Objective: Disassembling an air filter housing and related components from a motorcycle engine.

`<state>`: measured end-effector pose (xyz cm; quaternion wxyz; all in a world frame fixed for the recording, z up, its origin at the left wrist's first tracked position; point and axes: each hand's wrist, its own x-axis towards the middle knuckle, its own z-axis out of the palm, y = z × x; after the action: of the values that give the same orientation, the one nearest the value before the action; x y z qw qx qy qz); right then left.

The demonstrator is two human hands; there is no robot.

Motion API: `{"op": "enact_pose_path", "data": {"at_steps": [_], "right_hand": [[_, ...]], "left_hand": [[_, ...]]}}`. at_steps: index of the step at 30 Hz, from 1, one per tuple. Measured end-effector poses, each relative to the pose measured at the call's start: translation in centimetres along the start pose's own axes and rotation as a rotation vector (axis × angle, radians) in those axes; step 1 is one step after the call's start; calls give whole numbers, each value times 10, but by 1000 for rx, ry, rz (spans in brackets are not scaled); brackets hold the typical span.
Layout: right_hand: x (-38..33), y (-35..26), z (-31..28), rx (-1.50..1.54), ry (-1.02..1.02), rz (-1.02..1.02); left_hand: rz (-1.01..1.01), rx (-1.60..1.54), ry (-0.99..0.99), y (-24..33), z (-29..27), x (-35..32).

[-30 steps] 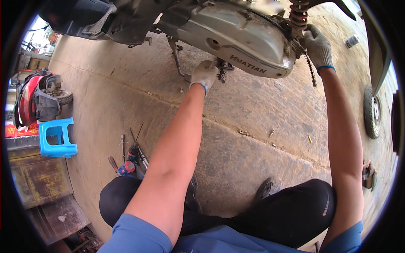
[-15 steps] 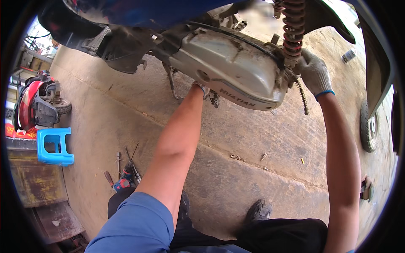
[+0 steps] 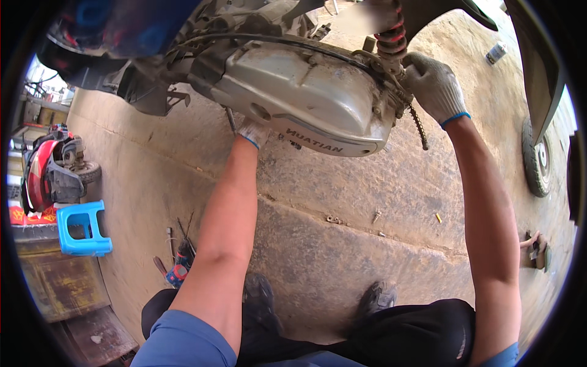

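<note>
A dusty silver scooter engine unit with a long drive cover hangs before me, on a dark blue scooter body. My left hand, in a white knit glove, reaches under the cover's lower edge; its fingers are hidden behind it. At the unit's rear end my gloved right hand is closed, fingers curled round behind the foot of the red coil-spring shock absorber. Exactly which part they grip is partly hidden. Beside that hand dangles a thin rod with a small spring.
A cordless power tool and slim tools lie on the concrete floor by my left arm. Bolts and small metal pieces are scattered ahead of my feet. Left stands a blue stool; right are a wheel and a can.
The view has shifted, so the engine unit and both hands appear farther left. More of my left glove shows below the cover. My right hand stays at the unit's rear end.
</note>
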<state>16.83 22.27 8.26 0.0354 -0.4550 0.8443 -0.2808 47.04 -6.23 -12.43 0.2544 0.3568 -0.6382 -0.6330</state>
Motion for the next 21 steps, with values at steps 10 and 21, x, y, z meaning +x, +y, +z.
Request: {"op": "enact_pose_path", "data": {"at_steps": [10,21], "right_hand": [[24,20,-1,-101,43,-15],[57,44,27,-64,108,15]], "left_hand": [[-132,-271,44,-6,36,4],[-125,-580,-45,4,-6,-15]]}}
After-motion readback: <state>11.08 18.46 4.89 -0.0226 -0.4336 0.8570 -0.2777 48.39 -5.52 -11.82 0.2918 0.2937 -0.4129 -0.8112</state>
